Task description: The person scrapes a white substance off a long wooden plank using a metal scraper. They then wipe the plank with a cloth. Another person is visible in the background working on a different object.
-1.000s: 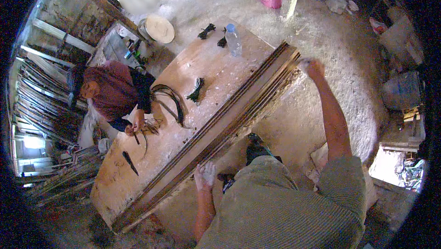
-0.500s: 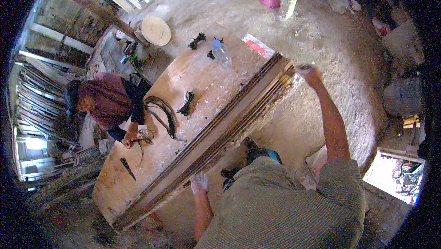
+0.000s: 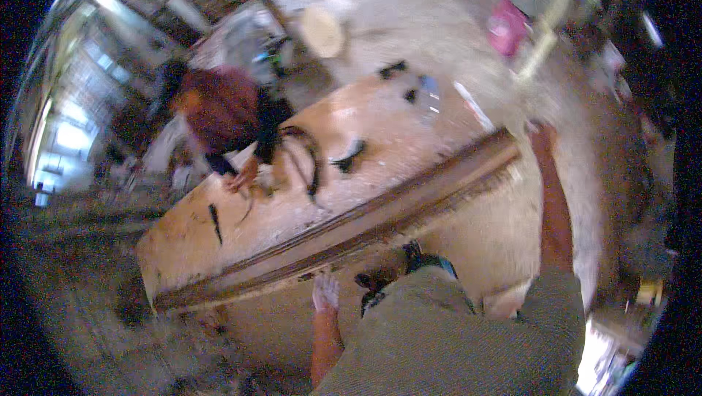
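Tabletop [image 3: 183, 239]: clear bottle [image 3: 430, 94] and black bundle [image 3: 393, 69] far right; co-worker's hands [image 3: 243, 178] left.
Grooved board [image 3: 380, 215]: long, brown, along the near edge.
Surfaces: ridged board, pale-flecked tabletop.
Left hand [image 3: 326, 293]: fingers loosely extended, just beside the board.
Right hand [image 3: 541, 136]: near its right end; blurred, cannot tell whether fingers grasp.

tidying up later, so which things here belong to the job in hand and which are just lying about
Likely in the job:
long dark-striped board, beside the left hand and right hand
wooden table under it

Probably just lying about:
blue-capped clear bottle
dark bundles
pink bag
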`<control>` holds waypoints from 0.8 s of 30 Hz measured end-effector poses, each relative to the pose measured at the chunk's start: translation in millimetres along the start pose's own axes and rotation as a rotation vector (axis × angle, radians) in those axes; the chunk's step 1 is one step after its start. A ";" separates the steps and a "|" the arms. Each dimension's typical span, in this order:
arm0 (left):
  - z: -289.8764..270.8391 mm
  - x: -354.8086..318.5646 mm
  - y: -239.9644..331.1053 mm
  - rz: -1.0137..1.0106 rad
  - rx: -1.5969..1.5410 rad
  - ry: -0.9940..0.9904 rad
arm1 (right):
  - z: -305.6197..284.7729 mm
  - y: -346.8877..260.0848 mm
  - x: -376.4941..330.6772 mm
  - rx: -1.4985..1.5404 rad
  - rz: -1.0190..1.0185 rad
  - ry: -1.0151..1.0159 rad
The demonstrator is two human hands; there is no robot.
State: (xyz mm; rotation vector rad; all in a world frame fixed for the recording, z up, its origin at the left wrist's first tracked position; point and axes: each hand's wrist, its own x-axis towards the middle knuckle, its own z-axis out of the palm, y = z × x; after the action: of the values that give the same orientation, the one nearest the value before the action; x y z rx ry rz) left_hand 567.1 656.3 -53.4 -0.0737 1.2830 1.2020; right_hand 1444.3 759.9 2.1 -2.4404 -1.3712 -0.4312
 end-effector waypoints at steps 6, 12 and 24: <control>-118.3 -11.7 -45.3 -0.143 0.103 0.128 | 35.5 71.4 -41.3 0.089 -0.016 -0.077; -236.8 -93.5 -74.6 -0.194 0.300 0.306 | 23.6 -103.3 -52.0 0.089 -0.171 0.167; -401.3 -145.0 -111.9 0.078 -0.144 0.534 | -230.7 -821.2 -347.5 1.184 -0.565 -1.618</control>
State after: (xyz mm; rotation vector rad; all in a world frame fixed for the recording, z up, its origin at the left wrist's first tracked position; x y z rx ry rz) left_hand 399.4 260.6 -153.3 -0.4798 1.6680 1.3945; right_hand 539.6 805.7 168.4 -0.9909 -1.7860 2.0043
